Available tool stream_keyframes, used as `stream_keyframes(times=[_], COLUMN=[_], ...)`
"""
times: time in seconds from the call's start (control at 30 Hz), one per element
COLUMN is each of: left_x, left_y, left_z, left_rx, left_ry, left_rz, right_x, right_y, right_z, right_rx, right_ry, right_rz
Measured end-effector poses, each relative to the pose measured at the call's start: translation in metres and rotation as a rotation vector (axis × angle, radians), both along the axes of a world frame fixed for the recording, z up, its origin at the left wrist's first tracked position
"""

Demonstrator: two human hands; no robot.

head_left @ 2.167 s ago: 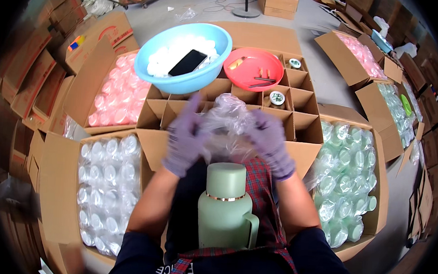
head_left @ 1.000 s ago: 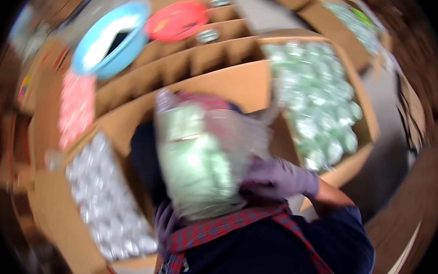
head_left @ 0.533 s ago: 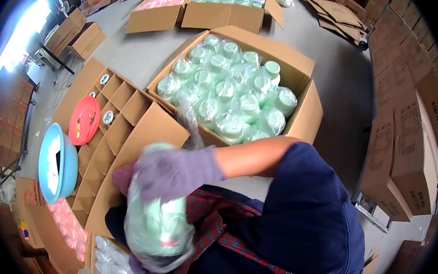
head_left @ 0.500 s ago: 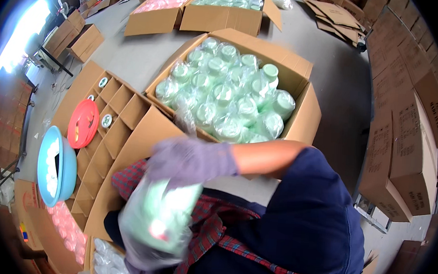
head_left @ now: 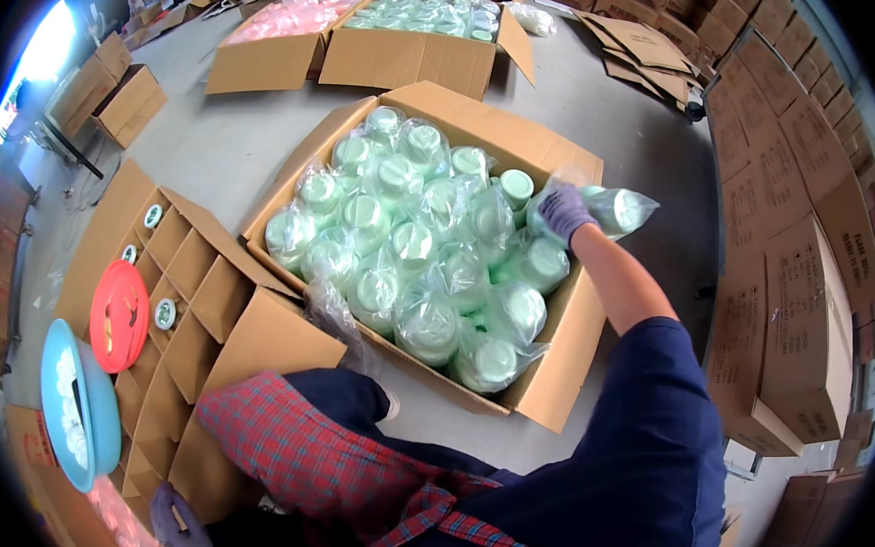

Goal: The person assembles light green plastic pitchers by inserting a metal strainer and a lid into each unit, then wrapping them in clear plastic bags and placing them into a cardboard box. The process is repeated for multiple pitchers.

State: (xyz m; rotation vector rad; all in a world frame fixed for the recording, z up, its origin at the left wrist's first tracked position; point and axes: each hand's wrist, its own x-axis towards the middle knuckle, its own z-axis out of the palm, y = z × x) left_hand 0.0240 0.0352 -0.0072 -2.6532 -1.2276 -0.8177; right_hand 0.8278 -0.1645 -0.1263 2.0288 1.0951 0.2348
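Observation:
My right hand (head_left: pixel 565 215), in a purple-grey glove, is closed on a mint-green bottle (head_left: pixel 622 213) in a clear plastic bag. The bottle lies tilted sideways over the right rim of an open cardboard box (head_left: pixel 595 323). That box is packed with several similar bagged green bottles (head_left: pixel 396 176), lids up. At the lower left, my gloved left hand (head_left: pixel 179 523) has its fingers apart and nothing in them. It is beside the near corner of a carton with cardboard dividers (head_left: pixel 197 269), cut off by the lower edge of the picture.
A red dish (head_left: pixel 119 316) and a blue basin (head_left: pixel 108 424) of white pieces rest on the divided carton. Farther off stand boxes of pink packages (head_left: pixel 298 14) and green ones (head_left: pixel 423 17). Stacked cartons (head_left: pixel 805 326) line the right side; flattened cardboard (head_left: pixel 637 45) lies behind.
My right hand has swung from in front of my body out to the right rim of the box, with a bagged bottle in it. My left hand now shows at the lower left.

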Motion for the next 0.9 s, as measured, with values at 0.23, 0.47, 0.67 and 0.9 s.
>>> stream_keyframes(times=[0.23, 0.47, 0.67, 0.9], left_x=[-0.018, -0.074, -0.177, -0.163], left_y=[0.025, 0.041, 0.079, 0.066], left_z=[0.016, -0.014, -0.048, -0.030], left_rx=[0.064, -0.085, 0.144, -0.157], left_ry=[0.303, 0.697, 0.312, 0.767], left_rz=[0.093, 0.623, -0.169, 0.467], right_x=[0.024, 0.054, 0.026, 0.081], right_y=[0.055, 0.042, 0.086, 0.156], right_z=[-0.063, -0.197, -0.090, 0.000], right_rx=[-0.143, 0.552, -0.225, 0.490], right_ry=[0.178, 0.510, 0.630, 0.562], right_rz=[-0.067, -0.583, -0.158, -0.385])
